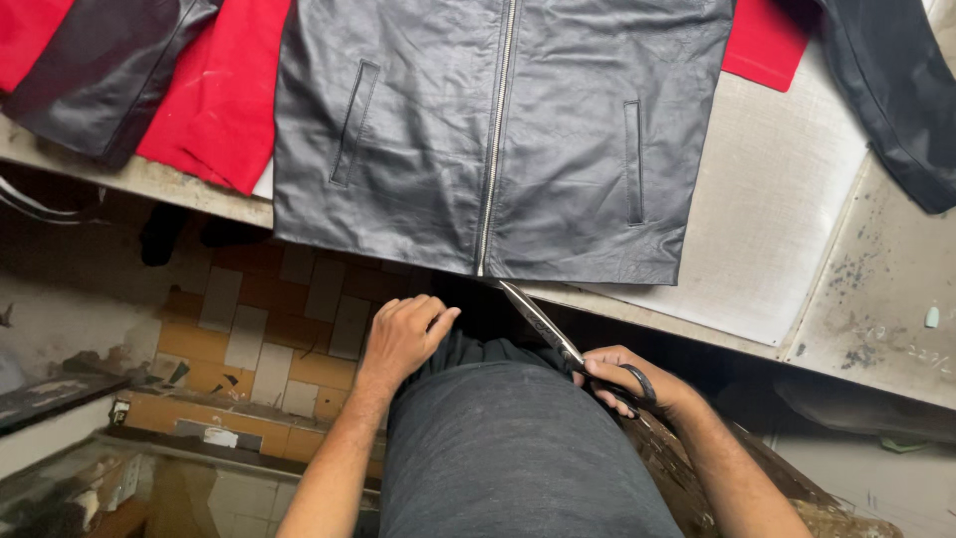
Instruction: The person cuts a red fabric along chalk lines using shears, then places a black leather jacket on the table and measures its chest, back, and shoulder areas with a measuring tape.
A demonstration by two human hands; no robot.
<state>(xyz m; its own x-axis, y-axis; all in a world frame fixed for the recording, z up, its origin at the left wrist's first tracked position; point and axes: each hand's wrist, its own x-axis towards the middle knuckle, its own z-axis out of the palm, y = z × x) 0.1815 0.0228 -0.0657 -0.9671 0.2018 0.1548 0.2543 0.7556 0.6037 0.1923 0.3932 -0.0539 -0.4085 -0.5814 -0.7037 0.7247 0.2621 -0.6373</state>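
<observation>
A black leather jacket [498,130] lies flat on the worktable [876,299], its zipper running down the middle and its hem hanging at the table's front edge. My right hand [637,384] grips the black handles of a pair of scissors [543,321], whose blades point up toward the bottom of the zipper at the hem. My left hand [403,339] rests with curled fingers against my dark shirt, just below the jacket's hem, holding nothing that I can see.
Red fabric [214,110] lies under the jacket on the left and at the top right. A pale sheet [767,209] covers the table to the right. A small chalk piece [931,317] sits far right. Tiled floor [269,339] shows below.
</observation>
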